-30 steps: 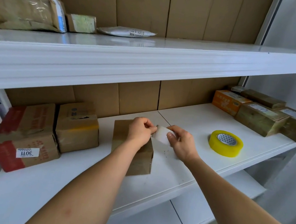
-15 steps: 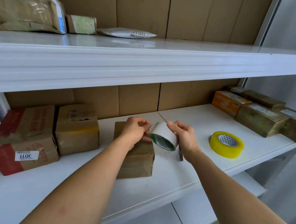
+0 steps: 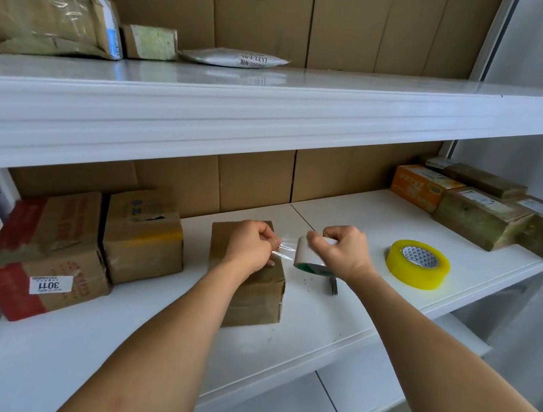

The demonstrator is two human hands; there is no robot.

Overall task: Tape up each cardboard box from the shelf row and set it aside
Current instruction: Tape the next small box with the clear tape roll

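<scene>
Stretching clear tape (image 3: 283, 253) from roll (image 3: 308, 254), both hands (image 3: 251, 246) above box (image 3: 251, 293).

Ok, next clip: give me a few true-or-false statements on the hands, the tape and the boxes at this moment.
1. The right hand grips the white tape roll. True.
2. The left hand rests flat on the shelf. False: it pinches the clear tape strip above the brown box.
3. The yellow tape roll lies flat on the shelf, untouched. True.
4. The yellow tape roll sits on top of a box. False: it lies on the shelf, right of the hands.
5. The box labelled 3011 stands on the right end. False: it is at the left.
</scene>
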